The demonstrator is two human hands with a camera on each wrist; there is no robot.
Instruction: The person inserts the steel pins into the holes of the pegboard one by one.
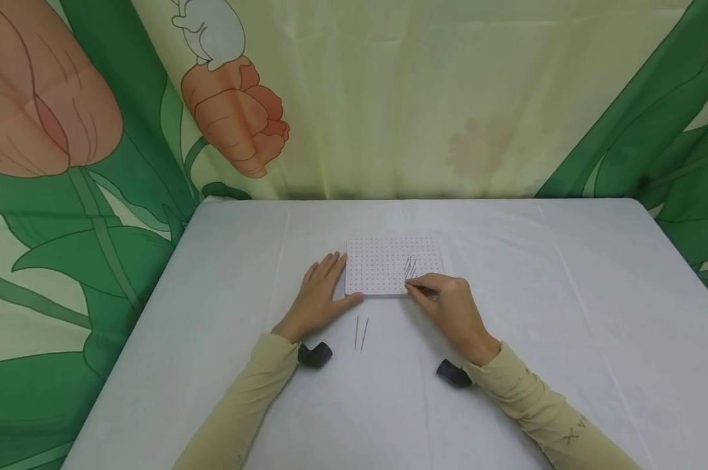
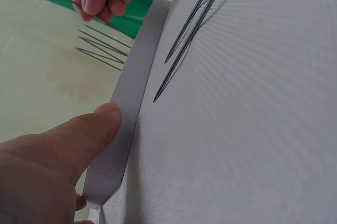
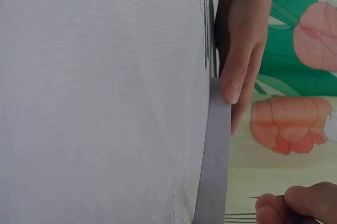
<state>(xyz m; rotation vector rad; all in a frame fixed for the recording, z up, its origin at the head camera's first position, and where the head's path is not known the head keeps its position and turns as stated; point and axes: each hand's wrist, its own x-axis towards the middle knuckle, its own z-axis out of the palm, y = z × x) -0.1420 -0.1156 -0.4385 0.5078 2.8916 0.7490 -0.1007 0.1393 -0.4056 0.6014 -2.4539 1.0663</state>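
Note:
A flat white board (image 1: pixel 377 261) with a grid of small dots or holes lies on the table. My left hand (image 1: pixel 315 297) rests at its left side with straight fingers, the thumb touching the board's front edge (image 2: pixel 134 84). My right hand (image 1: pixel 450 310) pinches a thin dark needle (image 3: pixel 258 197) between thumb and fingertips, over the board's front right part. Its lower end is hidden in the head view. Beside that hand, several needles (image 2: pixel 100 45) stand up from the board, slightly tilted. Two more needles (image 2: pixel 192 32) lie on the cloth in front of the board.
A white cloth (image 1: pixel 507 248) covers the table. Black wrist-worn pieces (image 1: pixel 315 355) sit at both cuffs. Behind the table hangs a curtain (image 1: pixel 389 98) printed with tulips, leaves and a carrot.

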